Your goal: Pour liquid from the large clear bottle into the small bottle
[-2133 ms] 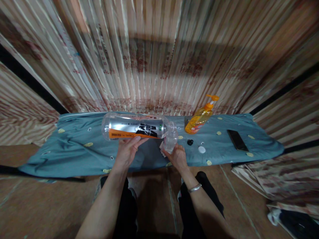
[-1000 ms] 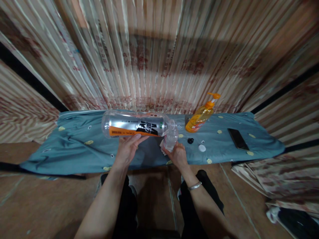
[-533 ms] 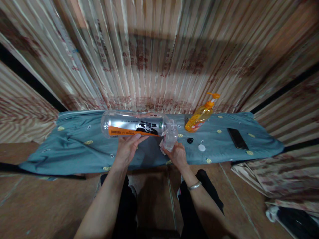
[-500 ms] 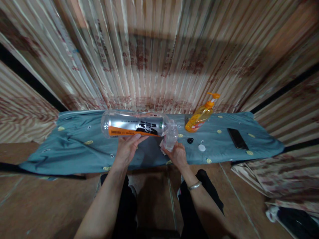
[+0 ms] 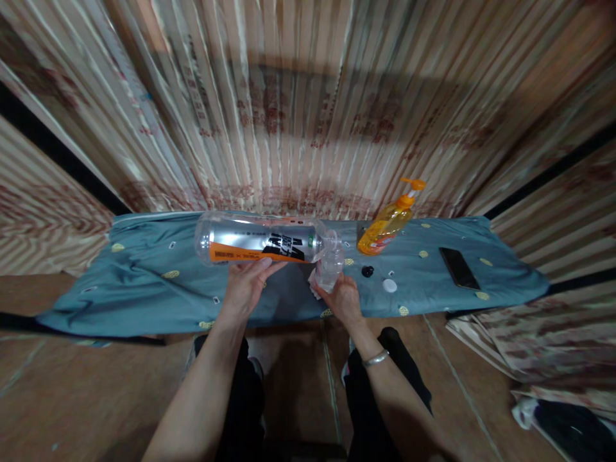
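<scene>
My left hand (image 5: 244, 282) grips a large clear plastic bottle (image 5: 260, 240) from below. The bottle lies on its side in the air, its silver, orange and black label towards me and its neck pointing right. That neck is at the mouth of a small clear bottle (image 5: 330, 269). Closed around the small bottle is my right hand (image 5: 344, 296). A crumpled whitish piece (image 5: 314, 285), perhaps tissue, shows beside the small bottle; I cannot tell whether it is held. Whether liquid runs between the bottles is too fine to make out.
Right of my hands, a pump bottle of orange liquid (image 5: 385, 228) stands at the back of the green cloth (image 5: 158, 282). A small black cap (image 5: 367, 271), a white round lid (image 5: 389, 285) and a phone (image 5: 459, 268) lie on it. Pleated curtains (image 5: 289, 115) hang behind.
The large bottle's label has turned very slightly in my left hand. Otherwise both hands and bottles keep their places.
</scene>
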Available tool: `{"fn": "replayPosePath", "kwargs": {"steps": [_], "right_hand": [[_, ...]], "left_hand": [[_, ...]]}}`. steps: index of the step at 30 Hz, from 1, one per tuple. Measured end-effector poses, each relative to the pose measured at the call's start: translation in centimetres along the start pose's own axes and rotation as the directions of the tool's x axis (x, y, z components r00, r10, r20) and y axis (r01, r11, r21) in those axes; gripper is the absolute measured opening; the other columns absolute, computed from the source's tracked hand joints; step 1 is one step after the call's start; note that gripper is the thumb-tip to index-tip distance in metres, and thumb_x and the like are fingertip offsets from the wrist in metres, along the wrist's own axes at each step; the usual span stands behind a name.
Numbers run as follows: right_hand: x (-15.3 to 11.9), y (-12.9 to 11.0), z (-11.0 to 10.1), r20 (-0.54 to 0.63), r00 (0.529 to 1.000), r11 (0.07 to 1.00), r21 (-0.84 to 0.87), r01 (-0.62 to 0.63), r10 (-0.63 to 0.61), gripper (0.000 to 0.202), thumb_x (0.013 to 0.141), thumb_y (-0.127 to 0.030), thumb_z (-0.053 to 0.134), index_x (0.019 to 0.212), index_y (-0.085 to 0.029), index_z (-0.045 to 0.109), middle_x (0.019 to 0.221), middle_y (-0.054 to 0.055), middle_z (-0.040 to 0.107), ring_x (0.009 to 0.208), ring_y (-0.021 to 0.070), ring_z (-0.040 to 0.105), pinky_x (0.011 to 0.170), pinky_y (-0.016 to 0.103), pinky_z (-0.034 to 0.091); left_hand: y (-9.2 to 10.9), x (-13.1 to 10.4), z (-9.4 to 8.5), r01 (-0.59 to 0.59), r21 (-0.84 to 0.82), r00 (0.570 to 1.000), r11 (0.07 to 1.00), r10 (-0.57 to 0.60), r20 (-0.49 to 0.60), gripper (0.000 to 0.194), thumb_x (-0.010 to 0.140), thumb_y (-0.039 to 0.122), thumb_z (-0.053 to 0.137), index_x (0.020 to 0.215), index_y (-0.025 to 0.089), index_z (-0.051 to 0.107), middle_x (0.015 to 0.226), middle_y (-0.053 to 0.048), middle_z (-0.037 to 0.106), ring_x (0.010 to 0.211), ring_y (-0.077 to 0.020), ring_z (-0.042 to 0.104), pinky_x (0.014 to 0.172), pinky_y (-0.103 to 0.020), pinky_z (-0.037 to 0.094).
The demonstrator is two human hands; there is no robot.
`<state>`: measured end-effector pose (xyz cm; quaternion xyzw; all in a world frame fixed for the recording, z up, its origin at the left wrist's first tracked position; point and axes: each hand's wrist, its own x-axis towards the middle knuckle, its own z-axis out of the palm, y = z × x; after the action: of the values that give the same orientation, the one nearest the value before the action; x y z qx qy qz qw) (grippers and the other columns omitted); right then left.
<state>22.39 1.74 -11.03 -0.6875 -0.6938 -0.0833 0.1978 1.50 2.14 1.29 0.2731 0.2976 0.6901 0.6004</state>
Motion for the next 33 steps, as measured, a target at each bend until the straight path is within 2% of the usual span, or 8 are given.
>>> {"fn": "replayPosePath", "kwargs": {"steps": [13,22,28,33], "right_hand": [[0.01,0.11,0.18,-0.018,1.000,1.000,0.026,-0.001,0.001,0.066,0.080,-0.064,0.046,0.105,-0.004,0.052,0.076,0.013,0.062,0.076,0.0241,0.058,0.071,0.034,0.042],[0.03,0.07,0.14,-0.016,1.000,1.000,0.009,0.008,-0.008,0.060,0.080,-0.063,0.047,0.105,-0.009,0.051,0.077,0.012,0.064,0.076,0.0239,0.059,0.073,0.035,0.043],[0.00,0.10,0.21,-0.002,1.000,1.000,0.003,0.005,-0.005,0.064,0.080,-0.063,0.048,0.106,-0.005,0.051,0.076,0.013,0.063,0.077,0.0251,0.059,0.072,0.035,0.042],[-0.06,0.11,0.28,-0.023,1.000,1.000,0.009,0.010,-0.010,0.062,0.080,-0.064,0.046,0.106,-0.007,0.051,0.076,0.012,0.062,0.076,0.0246,0.058,0.072,0.036,0.042]], "left_hand": [[-0.18,0.14,-0.23,0.002,-0.011,1.000,1.000,-0.002,0.002,0.031,0.055,0.006,0.074,0.079,0.023,0.065,0.076,0.005,0.068,0.078,-0.0168,0.065,0.088,-0.052,0.051],[-0.26,0.16,-0.27,0.003,-0.012,1.000,1.000,-0.003,0.007,0.030,0.056,0.006,0.074,0.079,0.022,0.065,0.075,0.005,0.068,0.076,-0.0158,0.064,0.086,-0.050,0.052],[-0.17,0.12,-0.14,0.000,-0.016,1.000,1.000,0.000,0.008,0.031,0.056,0.006,0.074,0.080,0.022,0.065,0.077,0.005,0.068,0.078,-0.0170,0.065,0.085,-0.050,0.053],[-0.17,0.08,-0.22,0.005,-0.011,1.000,1.000,-0.005,0.005,0.027,0.056,0.006,0.074,0.076,0.021,0.064,0.076,0.005,0.068,0.079,-0.0171,0.065,0.086,-0.050,0.052]]}}
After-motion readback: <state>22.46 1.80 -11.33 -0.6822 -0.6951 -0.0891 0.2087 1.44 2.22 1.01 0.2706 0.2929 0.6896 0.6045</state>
